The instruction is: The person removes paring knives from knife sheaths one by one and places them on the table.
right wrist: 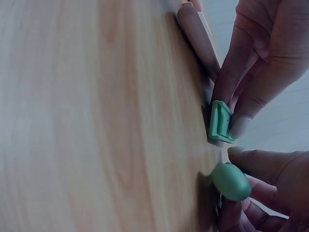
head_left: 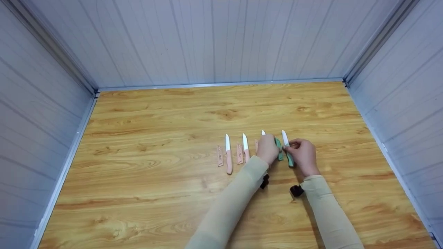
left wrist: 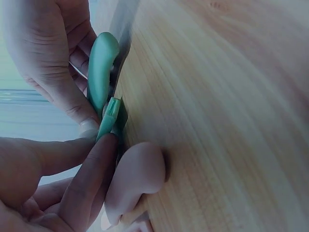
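Note:
My left hand [head_left: 268,148] pinches a green knife sheath [head_left: 279,149] between thumb and fingers; the sheath's open end shows in the right wrist view. Just to its right, my right hand [head_left: 304,154] holds a green-handled knife [head_left: 290,159] with thumb and fingers near the top of the handle, its white blade pointing away. Sheath and knife stand side by side, close to the tabletop. Beneath the left hand lies a pink-handled knife [left wrist: 137,174], mostly hidden in the head view, where only its blade tip shows.
To the left lie two more pink-handled knives [head_left: 228,160] [head_left: 245,143], blades pointing away, alternating with pink sheaths [head_left: 220,156] [head_left: 239,153]. Another pink sheath [head_left: 256,145] is partly covered by the left hand. Grey panel walls [head_left: 214,41] enclose the wooden tabletop [head_left: 145,145] at back and sides.

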Available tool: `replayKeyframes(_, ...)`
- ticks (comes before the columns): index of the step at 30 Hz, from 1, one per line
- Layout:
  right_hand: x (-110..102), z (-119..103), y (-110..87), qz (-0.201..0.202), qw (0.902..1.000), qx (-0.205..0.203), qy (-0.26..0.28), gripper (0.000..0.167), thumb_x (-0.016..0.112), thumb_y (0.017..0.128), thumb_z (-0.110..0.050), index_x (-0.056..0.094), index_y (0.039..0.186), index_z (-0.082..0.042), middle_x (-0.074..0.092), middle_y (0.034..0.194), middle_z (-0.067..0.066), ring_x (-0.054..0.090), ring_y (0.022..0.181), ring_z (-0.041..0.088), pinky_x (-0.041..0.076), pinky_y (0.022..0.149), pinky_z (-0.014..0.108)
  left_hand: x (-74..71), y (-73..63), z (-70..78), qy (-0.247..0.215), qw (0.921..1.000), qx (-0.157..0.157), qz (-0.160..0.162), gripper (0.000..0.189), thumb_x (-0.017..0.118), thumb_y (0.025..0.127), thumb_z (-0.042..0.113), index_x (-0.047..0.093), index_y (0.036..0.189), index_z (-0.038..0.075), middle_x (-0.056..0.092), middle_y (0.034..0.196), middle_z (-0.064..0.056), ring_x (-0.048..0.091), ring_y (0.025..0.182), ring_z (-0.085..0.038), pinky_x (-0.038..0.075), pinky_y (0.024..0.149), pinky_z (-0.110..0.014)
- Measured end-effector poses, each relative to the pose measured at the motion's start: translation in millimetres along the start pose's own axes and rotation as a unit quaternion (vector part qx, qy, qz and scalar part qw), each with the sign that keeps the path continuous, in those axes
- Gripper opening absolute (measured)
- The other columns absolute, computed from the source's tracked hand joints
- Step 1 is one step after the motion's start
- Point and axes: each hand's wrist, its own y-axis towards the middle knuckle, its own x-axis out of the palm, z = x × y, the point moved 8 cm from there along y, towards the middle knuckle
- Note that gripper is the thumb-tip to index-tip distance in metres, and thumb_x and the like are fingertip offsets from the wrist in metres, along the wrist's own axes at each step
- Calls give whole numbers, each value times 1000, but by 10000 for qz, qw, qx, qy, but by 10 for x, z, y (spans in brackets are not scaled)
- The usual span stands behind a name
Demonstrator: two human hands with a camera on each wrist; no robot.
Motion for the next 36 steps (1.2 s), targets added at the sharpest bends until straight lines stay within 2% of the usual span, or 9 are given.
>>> replayKeyframes(7, 13, -3, -5, -56, 9998, 13, 191, 23, 75, 83, -19, 70, 96, 0, 65, 77, 10, 58, 64, 18, 47, 58, 28, -23, -9, 33, 248, 9995, 166, 144, 29, 66, 79, -4, 49, 63, 12, 46, 57, 4, 47, 54, -13, 38, 50, -21)
replayKeyframes(11, 10, 11, -4, -35, 9997, 22, 238, 25, 76, 83, -19, 70, 97, 1, 64, 77, 10, 57, 64, 18, 47, 58, 28, -21, -10, 30, 312, 9992, 152, 201, 26, 66, 79, -4, 51, 64, 11, 46, 59, 4, 48, 56, -13, 39, 51, -22)
replayKeyframes(19, -19, 12, -2, 27, 9999, 92, 136, 25, 76, 83, -19, 72, 97, 1, 65, 78, 9, 59, 68, 18, 47, 63, 27, -7, -10, 32, 231, 9996, 52, 173, 18, 70, 78, -3, 57, 71, 8, 49, 62, 3, 50, 58, -13, 42, 53, -23)
replayKeyframes(26, -12, -6, 16, -67, 9999, 29, 122, 23, 73, 84, -15, 72, 99, 2, 68, 82, 10, 60, 73, 18, 47, 62, 24, 11, -10, 45, 229, 9997, 67, 75, 8, 67, 80, -4, 62, 77, 3, 49, 62, 2, 50, 56, -13, 42, 51, -23)
replayKeyframes(36, 7, 3, 0, -129, 9998, 55, 140, 22, 74, 85, -16, 72, 99, 0, 68, 83, 10, 60, 73, 18, 48, 62, 27, 30, -17, 61, 507, 9986, 126, 112, 8, 66, 81, -4, 63, 80, 4, 50, 68, 0, 50, 62, -14, 43, 56, -24)
